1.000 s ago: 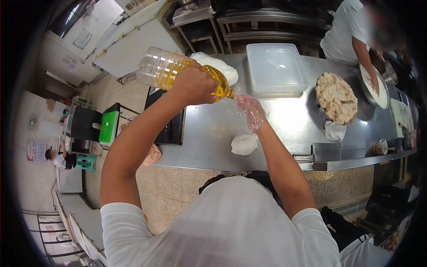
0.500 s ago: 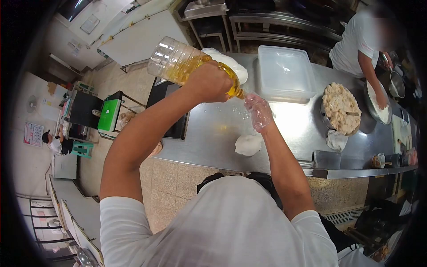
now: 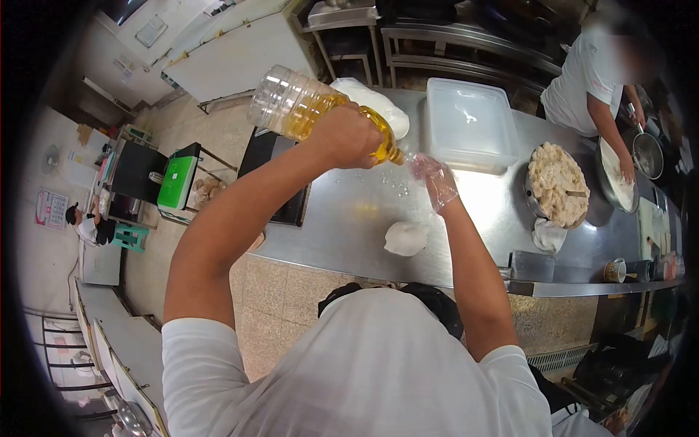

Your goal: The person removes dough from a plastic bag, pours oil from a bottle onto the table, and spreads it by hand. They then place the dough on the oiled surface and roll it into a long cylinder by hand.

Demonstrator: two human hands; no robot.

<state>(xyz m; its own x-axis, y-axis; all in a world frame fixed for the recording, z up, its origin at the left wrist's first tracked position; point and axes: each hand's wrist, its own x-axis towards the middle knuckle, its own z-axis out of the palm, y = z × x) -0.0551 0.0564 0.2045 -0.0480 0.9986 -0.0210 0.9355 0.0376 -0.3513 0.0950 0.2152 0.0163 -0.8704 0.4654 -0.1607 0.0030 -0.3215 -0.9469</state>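
My left hand grips the neck end of a large clear plastic bottle of yellow oil, tipped mouth-down to the right. Just past the bottle's mouth is my right hand, in a thin clear plastic glove, palm cupped and fingers partly extended. Whether oil is flowing cannot be made out. Clear drops dot the steel table beneath. A small white lump of dough lies below my hands. Behind the bottle sits a larger white dough mass, partly hidden by bottle and hand.
A translucent lidded plastic box stands at the back. Right of it are a heaped pan of pale, lumpy mixture and a white cloth. A co-worker reaches into a metal bowl at far right.
My right hand has shifted slightly right and turned at the bottle's mouth. The left hand and tilted bottle stay nearly the same. The view has moved a little.
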